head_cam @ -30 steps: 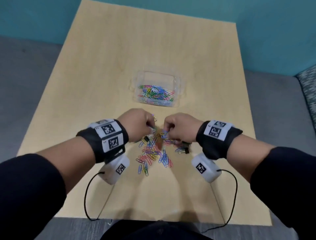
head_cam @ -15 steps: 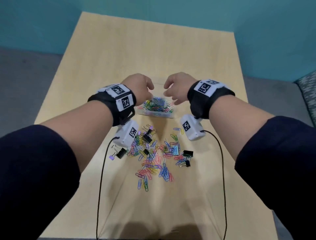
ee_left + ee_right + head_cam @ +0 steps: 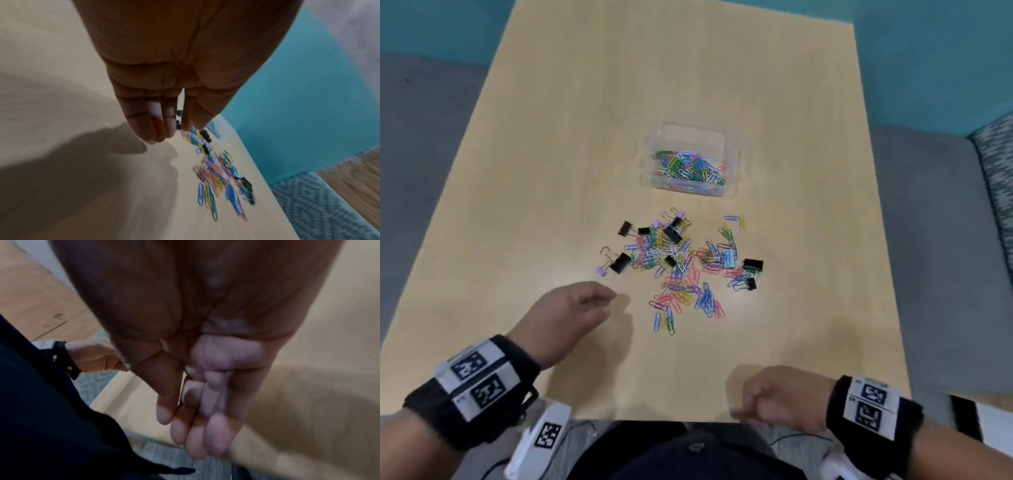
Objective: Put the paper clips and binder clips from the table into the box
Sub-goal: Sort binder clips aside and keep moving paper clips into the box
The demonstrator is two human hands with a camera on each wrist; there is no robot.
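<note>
A clear plastic box (image 3: 732, 161) sits mid-table with coloured paper clips inside. In front of it lies a loose pile of coloured paper clips (image 3: 681, 274) mixed with black binder clips (image 3: 753, 264) and small purple ones. My left hand (image 3: 606, 298) hovers just left of the pile's near end, fingers loosely curled and holding nothing; the left wrist view shows the fingertips (image 3: 156, 128) bare, with the paper clips (image 3: 216, 172) beyond them. My right hand (image 3: 743, 407) is at the table's front edge, well short of the pile. Its fingers (image 3: 216, 434) are relaxed and hold nothing.
The wooden table (image 3: 619, 102) has bare surface behind and to both sides of the box. A teal wall (image 3: 928, 51) rises behind it, grey floor lies at both sides, and a patterned seat (image 3: 996, 164) stands at the right. Cables hang from my wrist cameras.
Both hands rose from the pile to just over the box, then drew back toward me. They now hold nothing, the right one farther back than the left.
</note>
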